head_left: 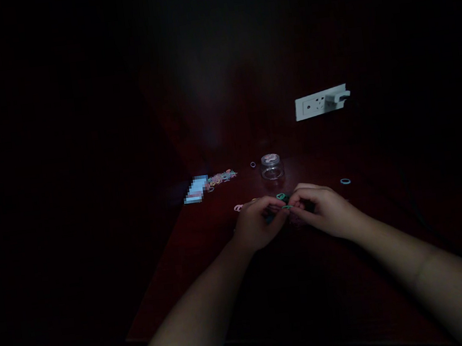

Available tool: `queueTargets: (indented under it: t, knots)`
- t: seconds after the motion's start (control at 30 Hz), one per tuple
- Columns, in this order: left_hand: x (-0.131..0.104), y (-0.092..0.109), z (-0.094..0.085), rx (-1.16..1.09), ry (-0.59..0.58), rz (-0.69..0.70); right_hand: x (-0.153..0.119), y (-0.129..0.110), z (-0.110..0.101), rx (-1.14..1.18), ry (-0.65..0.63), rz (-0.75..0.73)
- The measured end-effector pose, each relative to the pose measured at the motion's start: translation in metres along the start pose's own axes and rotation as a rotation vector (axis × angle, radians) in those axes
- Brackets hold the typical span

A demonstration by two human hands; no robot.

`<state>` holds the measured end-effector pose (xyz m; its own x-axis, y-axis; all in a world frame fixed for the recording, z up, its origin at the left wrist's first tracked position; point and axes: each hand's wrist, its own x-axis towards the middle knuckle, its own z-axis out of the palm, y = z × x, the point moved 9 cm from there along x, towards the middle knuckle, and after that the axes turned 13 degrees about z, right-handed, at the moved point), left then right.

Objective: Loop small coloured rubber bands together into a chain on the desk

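Between my two hands a small green band [288,207] is pinched at both ends. My left hand [261,221] holds its left side with thumb and fingertips, and my right hand [320,208] grips the right side the same way. Just behind the fingertips lies another green band [281,196]. A pink band [239,208] rests on the table beside my left hand. Other bands under and behind the hands are partly hidden and dark. Farther back stands a clear glass jar [271,169] with a pale thing at its top.
A pile of colourful bands [221,178] lies at the back left beside a lit, pixelated screen [196,189]. One purple band [252,164] is left of the jar, a blue band [345,181] to the right. A wall socket [319,104] holds a plug with a cable.
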<state>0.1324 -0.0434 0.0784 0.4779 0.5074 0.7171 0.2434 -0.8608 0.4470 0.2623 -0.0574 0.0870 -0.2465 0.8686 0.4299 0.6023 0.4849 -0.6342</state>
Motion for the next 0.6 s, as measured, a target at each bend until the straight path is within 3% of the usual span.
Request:
queueTargets:
  t: [0.6]
  knots:
    - [-0.0006, -0.0019, 0.0019, 0.051, -0.023, 0.011, -0.0001, -0.0021, 0.0003, 0.01, -0.01, -0.014]
